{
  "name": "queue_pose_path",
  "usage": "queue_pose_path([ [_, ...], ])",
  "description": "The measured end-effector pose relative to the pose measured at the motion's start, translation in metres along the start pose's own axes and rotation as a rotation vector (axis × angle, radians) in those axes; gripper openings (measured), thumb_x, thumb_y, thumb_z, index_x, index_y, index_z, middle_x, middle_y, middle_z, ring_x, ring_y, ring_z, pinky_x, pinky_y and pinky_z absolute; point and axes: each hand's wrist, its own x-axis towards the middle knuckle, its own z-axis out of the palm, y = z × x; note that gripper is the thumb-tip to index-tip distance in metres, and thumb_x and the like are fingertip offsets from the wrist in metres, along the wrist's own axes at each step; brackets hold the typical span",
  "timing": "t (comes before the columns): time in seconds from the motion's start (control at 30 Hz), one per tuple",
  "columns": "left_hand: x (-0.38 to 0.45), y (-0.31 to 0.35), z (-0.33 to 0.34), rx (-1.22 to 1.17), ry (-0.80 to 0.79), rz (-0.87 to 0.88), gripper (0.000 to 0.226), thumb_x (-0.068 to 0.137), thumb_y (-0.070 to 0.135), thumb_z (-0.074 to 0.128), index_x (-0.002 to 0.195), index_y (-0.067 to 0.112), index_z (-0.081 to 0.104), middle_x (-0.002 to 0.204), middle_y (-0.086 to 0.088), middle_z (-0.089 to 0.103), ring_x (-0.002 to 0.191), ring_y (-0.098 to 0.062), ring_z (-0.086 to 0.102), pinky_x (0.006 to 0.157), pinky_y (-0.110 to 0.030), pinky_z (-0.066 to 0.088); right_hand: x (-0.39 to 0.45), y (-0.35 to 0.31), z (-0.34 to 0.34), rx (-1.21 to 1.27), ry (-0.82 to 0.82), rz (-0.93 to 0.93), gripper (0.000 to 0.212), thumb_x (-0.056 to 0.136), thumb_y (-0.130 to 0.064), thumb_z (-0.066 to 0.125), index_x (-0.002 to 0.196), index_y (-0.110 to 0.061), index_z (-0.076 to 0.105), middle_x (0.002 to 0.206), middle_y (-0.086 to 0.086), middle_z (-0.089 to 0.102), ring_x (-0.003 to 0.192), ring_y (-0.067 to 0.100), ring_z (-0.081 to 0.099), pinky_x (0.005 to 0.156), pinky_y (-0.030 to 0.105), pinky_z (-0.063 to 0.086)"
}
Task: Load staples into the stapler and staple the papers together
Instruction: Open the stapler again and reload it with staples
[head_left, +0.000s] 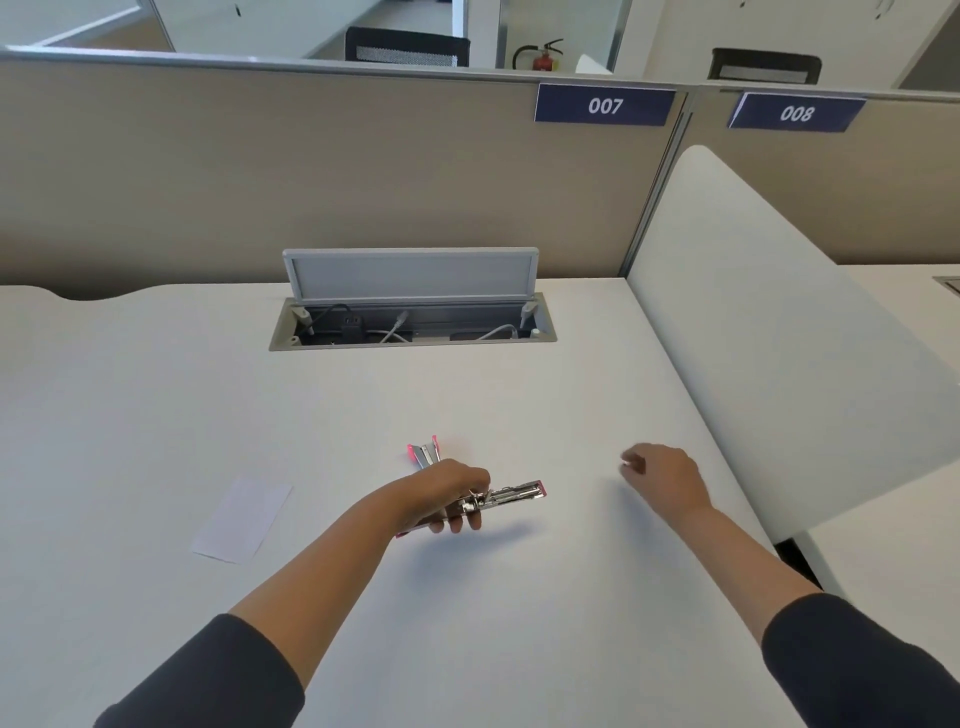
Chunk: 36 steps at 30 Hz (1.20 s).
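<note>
My left hand (447, 491) grips a pink and silver stapler (511, 492) swung wide open: its metal staple channel sticks out to the right, and its pink top and base point away from me past the knuckles. My right hand (662, 475) hovers over the desk to the right of the stapler, fingers curled, pinching something small and pale at the fingertips; I cannot tell what it is. A small stack of white papers (241, 519) lies flat on the desk to the left of my left arm.
The white desk (467, 395) carries an open cable box (413, 322) with plugs and cords at the back. A beige partition stands behind it, and a white rounded divider panel (769, 322) closes off the right side.
</note>
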Motion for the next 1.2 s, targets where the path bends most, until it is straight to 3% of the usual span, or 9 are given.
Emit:
queue_pose_path([
  [0.1, -0.005, 0.005, -0.004, 0.032, -0.007, -0.003, 0.022, 0.075, 0.028, 0.044, 0.079, 0.01, 0.055, 0.065, -0.003, 0.066, 0.046, -0.013, 0.049, 0.043, -0.021, 0.031, -0.015, -0.063, -0.005, 0.294, 0.027, -0.231, 0.013, 0.079, -0.017, 0.068, 0.091, -0.015, 0.072, 0.09, 0.0, 0.073, 0.076, 0.007, 0.064, 0.077, 0.015, 0.046],
  [0.2, -0.014, 0.012, -0.009, 0.1, -0.012, -0.03, 0.023, 0.082, 0.027, 0.042, 0.072, 0.012, 0.055, 0.049, 0.005, 0.064, 0.034, -0.006, 0.046, 0.036, -0.013, 0.03, -0.037, -0.109, -0.007, 0.265, -0.128, -0.511, 0.012, 0.08, -0.021, 0.067, 0.091, -0.018, 0.072, 0.087, -0.004, 0.071, 0.072, 0.002, 0.058, 0.074, 0.016, 0.047],
  [0.27, -0.019, 0.015, -0.012, 0.108, -0.013, -0.02, 0.024, 0.081, 0.029, 0.042, 0.072, 0.012, 0.057, 0.05, 0.005, 0.064, 0.034, -0.007, 0.047, 0.037, -0.013, 0.031, -0.045, -0.123, -0.005, 0.184, -0.164, -0.596, 0.014, 0.082, -0.022, 0.064, 0.094, -0.018, 0.071, 0.088, -0.003, 0.071, 0.077, 0.007, 0.061, 0.074, 0.02, 0.047],
  [0.43, -0.026, 0.011, -0.016, 0.07, -0.01, 0.009, 0.027, 0.071, 0.033, 0.045, 0.08, 0.011, 0.059, 0.069, -0.006, 0.066, 0.048, -0.014, 0.05, 0.045, -0.022, 0.033, -0.049, -0.137, -0.006, 0.136, -0.141, -0.605, 0.017, 0.084, -0.023, 0.063, 0.098, -0.017, 0.07, 0.091, -0.002, 0.072, 0.084, 0.014, 0.062, 0.076, 0.027, 0.047],
  [0.7, -0.031, 0.008, -0.021, 0.093, -0.006, 0.015, 0.026, 0.07, 0.033, 0.045, 0.078, 0.012, 0.06, 0.064, -0.003, 0.067, 0.046, -0.013, 0.051, 0.043, -0.019, 0.034, -0.053, -0.146, -0.009, 0.149, -0.18, -0.656, 0.013, 0.08, -0.022, 0.067, 0.092, -0.018, 0.066, 0.084, -0.005, 0.073, 0.078, 0.009, 0.065, 0.072, 0.021, 0.048],
  [0.8, -0.033, 0.01, -0.022, 0.118, -0.017, 0.009, 0.025, 0.071, 0.034, 0.045, 0.073, 0.014, 0.06, 0.056, 0.002, 0.065, 0.039, -0.009, 0.049, 0.039, -0.015, 0.033, -0.054, -0.147, -0.01, 0.088, -0.156, -0.712, 0.014, 0.082, -0.02, 0.065, 0.094, -0.015, 0.066, 0.086, -0.003, 0.073, 0.081, 0.014, 0.065, 0.073, 0.026, 0.049],
  [1.2, -0.032, 0.008, -0.024, 0.151, -0.05, 0.01, 0.027, 0.068, 0.034, 0.046, 0.079, 0.016, 0.064, 0.064, -0.002, 0.066, 0.049, -0.014, 0.052, 0.045, -0.022, 0.033, -0.051, -0.155, -0.012, -0.011, -0.212, -0.757, 0.016, 0.084, -0.024, 0.063, 0.097, -0.015, 0.065, 0.093, -0.002, 0.073, 0.086, 0.017, 0.064, 0.073, 0.026, 0.044],
])
